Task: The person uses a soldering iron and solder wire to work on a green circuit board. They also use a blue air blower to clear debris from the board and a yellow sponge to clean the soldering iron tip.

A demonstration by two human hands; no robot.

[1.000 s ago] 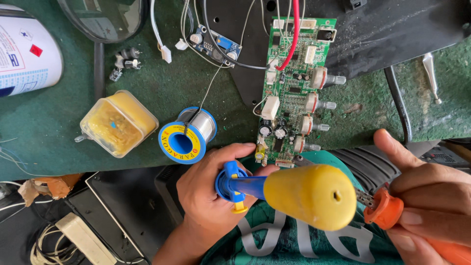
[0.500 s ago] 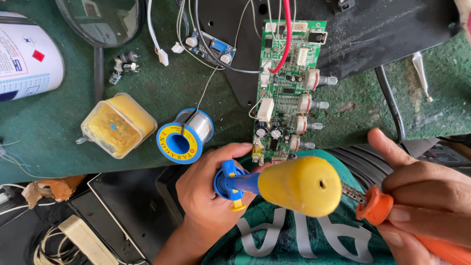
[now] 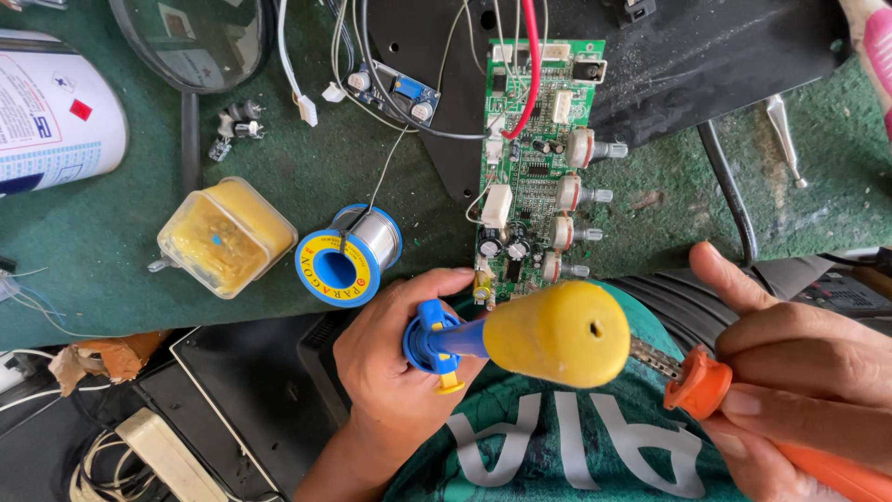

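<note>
Left hand (image 3: 395,358): low centre of the frame, palm turned up, fingers curled and clamped round the blue barrel of the solder sucker (image 3: 520,336).
Solder sucker: lying almost level across the lower middle, yellow bulb end toward the camera, blue tip end inside the left fist, just below the bottom edge of the circuit board (image 3: 534,158).
Right hand (image 3: 799,372): lower right of the frame, fingers closed together on the orange handle of the soldering iron (image 3: 743,409), thumb stretched up and left.
Soldering iron: orange collar and metal shaft pointing left, the shaft running behind the yellow bulb; tip hidden.
Circuit board: green, upright in the upper middle, knobbed dials along its right edge, red and grey wires at its top.
Solder reel (image 3: 348,256): blue and yellow, left of the board, resting on the mat.
Yellow tub (image 3: 223,237): clear plastic, left of the reel.
White can (image 3: 51,116): upper left edge.
Magnifier (image 3: 190,42): top left, handle pointing down.
Surface: green mat (image 3: 93,270), worn and dusty, black panel (image 3: 706,51) across the upper right.
Below the mat: dark cases, white power strip (image 3: 163,455) at lower left.
</note>
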